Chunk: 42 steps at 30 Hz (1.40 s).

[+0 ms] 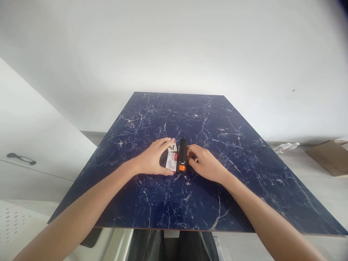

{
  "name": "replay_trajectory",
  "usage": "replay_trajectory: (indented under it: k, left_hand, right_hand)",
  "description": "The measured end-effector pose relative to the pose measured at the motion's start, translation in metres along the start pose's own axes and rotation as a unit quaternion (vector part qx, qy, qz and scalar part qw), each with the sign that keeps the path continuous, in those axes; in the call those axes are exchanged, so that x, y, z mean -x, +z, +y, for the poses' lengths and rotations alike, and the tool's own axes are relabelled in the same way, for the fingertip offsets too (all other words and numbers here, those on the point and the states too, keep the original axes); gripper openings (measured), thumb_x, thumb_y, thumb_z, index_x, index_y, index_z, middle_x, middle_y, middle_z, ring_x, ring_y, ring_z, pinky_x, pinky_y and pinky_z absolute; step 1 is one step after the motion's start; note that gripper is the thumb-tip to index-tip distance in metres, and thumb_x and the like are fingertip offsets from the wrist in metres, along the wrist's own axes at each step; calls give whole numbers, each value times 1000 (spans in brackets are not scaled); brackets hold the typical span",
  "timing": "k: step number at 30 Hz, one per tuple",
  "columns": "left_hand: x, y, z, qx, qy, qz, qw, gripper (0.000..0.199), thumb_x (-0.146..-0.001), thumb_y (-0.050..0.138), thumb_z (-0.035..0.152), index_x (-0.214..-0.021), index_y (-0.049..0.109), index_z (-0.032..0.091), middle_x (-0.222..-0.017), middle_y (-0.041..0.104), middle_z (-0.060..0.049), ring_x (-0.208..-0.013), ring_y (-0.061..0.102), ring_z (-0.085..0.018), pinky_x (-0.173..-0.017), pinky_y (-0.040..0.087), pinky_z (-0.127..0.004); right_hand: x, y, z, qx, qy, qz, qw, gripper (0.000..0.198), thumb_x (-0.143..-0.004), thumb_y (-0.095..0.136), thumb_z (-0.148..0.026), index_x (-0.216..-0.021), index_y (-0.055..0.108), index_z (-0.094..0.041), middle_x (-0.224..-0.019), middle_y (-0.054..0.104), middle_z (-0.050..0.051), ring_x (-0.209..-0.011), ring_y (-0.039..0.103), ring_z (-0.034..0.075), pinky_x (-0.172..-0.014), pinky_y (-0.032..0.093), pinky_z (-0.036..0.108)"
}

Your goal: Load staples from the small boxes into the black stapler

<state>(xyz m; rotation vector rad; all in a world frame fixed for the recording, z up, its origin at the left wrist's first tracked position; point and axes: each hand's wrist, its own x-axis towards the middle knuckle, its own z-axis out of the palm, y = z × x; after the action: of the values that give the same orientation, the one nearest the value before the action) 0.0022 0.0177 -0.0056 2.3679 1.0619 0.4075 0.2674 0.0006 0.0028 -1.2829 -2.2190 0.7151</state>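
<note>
In the head view, a black stapler with an orange patch at its near end lies lengthwise on the dark blue marbled table. Two small white-and-red boxes with printed pictures stand against its left side, one behind the other. My left hand reaches round these boxes, fingertips at the far end and thumb at the near end. On the stapler's other side, my right hand is closed, its bent fingertips by the black body. Whatever lies between those fingers is mostly hidden; a bit of something pale and reddish shows there.
A white wall rises behind the table's far edge. To the left is a white cabinet door with a dark handle. On the floor at right lie a cardboard box and a crumpled clear plastic wrapper. My legs are below the near edge.
</note>
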Motion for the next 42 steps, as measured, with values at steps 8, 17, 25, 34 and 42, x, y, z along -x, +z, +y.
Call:
replay_trajectory:
  k: [8,17,25,34,42]
  left_hand:
    - [-1,5,5,-39,-7,-15,999,120,-73,72,73,-164,4,36,-171,10,-9,-154,14,-45,-120,23,-65]
    - [2,-1,2,-25,-3,-34,999,123,-70,77,70,-164,5,38,-172,0,-6,-155,7,-47,-121,20,-66]
    - [1,-10,-4,-17,-1,-32,999,119,-69,80,67,-164,16,34,-167,27,-9,-152,20,-42,-119,29,-63]
    - [2,-4,-4,-24,-29,-44,998,121,-66,78,74,-163,16,36,-168,21,-9,-152,17,-45,-117,28,-66]
    - [-12,8,-3,-42,-5,19,999,121,-68,79,69,-164,17,30,-164,32,-10,-149,26,-42,-118,31,-60]
  right_hand:
    - [-1,1,3,10,-5,3,1000,16,-86,49,-7,-85,52,-22,-92,64,0,-76,56,15,-67,41,28]
    - [-1,1,1,6,-7,9,1000,15,-86,49,-7,-85,53,-22,-92,65,2,-78,58,16,-69,42,28]
    - [0,2,-2,3,6,17,1000,14,-85,50,-10,-86,55,-23,-92,68,2,-77,61,17,-68,44,27]
    - [3,-6,-10,-147,78,-16,986,13,-96,45,-26,-89,55,-23,-93,72,1,-79,68,18,-69,51,29]
    - [10,-4,-25,-57,113,64,990,41,-83,70,-36,-116,49,-25,-108,75,5,-81,72,22,-72,52,32]
